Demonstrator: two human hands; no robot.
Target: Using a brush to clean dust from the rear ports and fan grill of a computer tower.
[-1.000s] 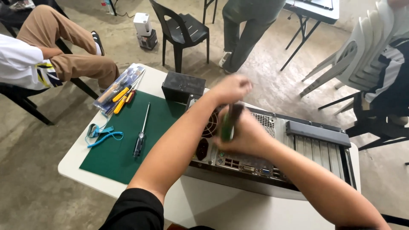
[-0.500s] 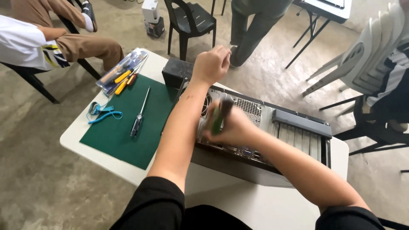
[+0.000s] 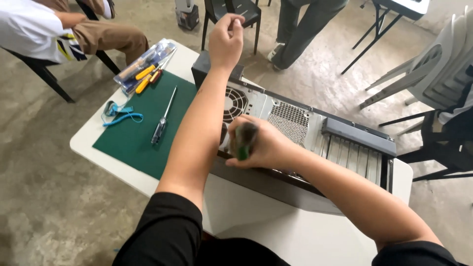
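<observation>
A green-handled screwdriver (image 3: pixel 242 140) stands roughly upright in the right hand (image 3: pixel 261 145), whose fingers wrap its blurred handle, the tip hidden against the rear panel of a grey desktop computer case (image 3: pixel 305 133). The case lies on its side across the white table, its back panel up, showing a round fan grille, a perforated vent and a row of expansion slots. The left hand (image 3: pixel 225 42) is raised above the case's far end, fingers pinched together

left hand (image 3: pixel 226 42) | lifted off computer case (image 3: pixel 295 128) | now raised, fingers pinched
</observation>
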